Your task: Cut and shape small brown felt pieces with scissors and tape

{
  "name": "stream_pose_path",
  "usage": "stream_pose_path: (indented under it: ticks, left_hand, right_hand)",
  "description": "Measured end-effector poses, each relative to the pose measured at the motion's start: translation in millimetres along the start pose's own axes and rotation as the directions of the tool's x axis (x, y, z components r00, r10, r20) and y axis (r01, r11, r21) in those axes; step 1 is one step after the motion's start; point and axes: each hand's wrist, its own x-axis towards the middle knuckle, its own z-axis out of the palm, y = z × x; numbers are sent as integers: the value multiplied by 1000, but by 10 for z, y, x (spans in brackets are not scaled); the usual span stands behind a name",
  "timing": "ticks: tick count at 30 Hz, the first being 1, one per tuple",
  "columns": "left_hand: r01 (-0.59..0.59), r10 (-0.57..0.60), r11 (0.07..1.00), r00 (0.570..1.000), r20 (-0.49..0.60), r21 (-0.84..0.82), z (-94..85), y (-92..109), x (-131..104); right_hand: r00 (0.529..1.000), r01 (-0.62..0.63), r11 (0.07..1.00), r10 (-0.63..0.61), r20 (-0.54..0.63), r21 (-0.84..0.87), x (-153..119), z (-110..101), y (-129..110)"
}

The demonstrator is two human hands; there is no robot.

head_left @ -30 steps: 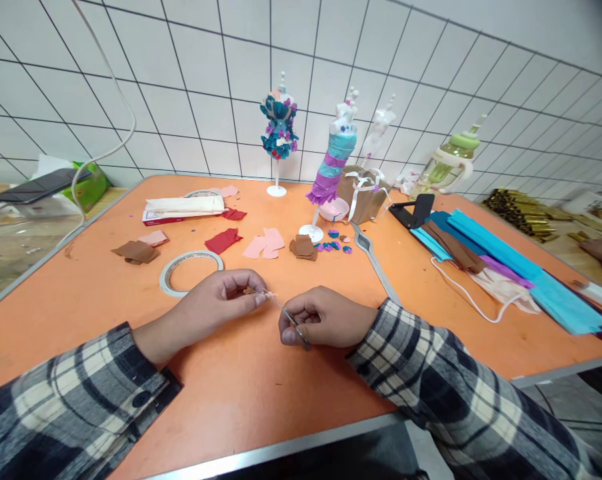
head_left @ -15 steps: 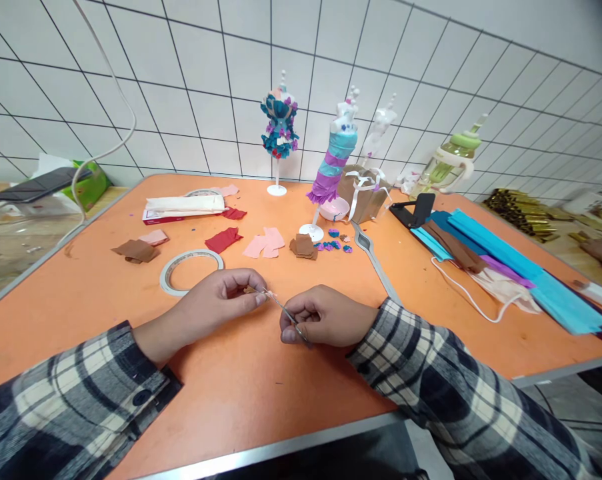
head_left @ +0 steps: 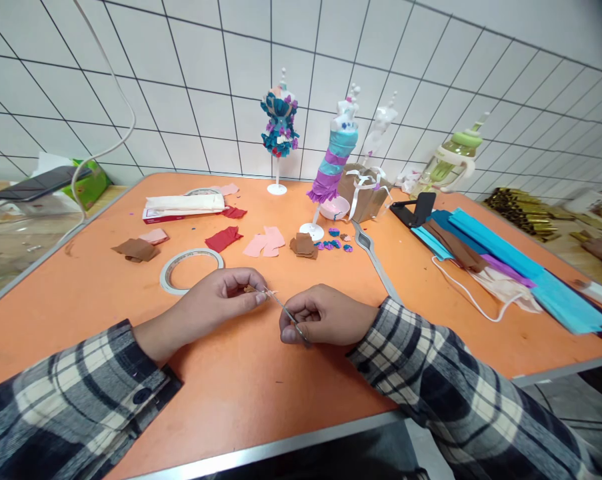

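Observation:
Between the fingertips of my left hand (head_left: 231,293) is a small bit of brown and pink crepe paper (head_left: 271,293). My right hand (head_left: 325,317) is closed around thin metal tweezers (head_left: 281,307), whose tips touch the pink end of the paper at my left fingertips. Whether the tips grip the paper is too small to tell. A roll of double-sided tape (head_left: 167,275) lies flat beside my left wrist. Beyond my hands lie pink paper pieces (head_left: 273,241), brown paper pieces (head_left: 304,247), a red piece (head_left: 223,239) and several small blue-purple paper flowers (head_left: 331,246).
Three small dress forms stand at the back, one in blue ruffles (head_left: 279,127), one wrapped in turquoise and purple (head_left: 335,157). A pink bowl (head_left: 335,209) and brown paper bag (head_left: 363,200) sit nearby. Coloured paper strips (head_left: 511,247) and a bottle (head_left: 445,163) are at right.

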Motion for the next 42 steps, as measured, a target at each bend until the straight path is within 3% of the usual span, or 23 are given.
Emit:
stream_pose_path:
  ticks: [10, 21, 42]
  left_hand:
    - [0, 0, 1000, 1000, 7, -15, 0, -13, 6]
    - [15, -15, 999, 1000, 0, -48, 1, -10, -3]
    - [22, -22, 995, 1000, -2, -98, 4, -17, 3]
  right_hand:
    - [1000, 12, 1000, -12, 11, 22, 1, 1, 17]
    - [999, 40, 996, -39, 5, -76, -5, -15, 24]
    - [998, 59, 997, -59, 3, -49, 14, 2, 71]
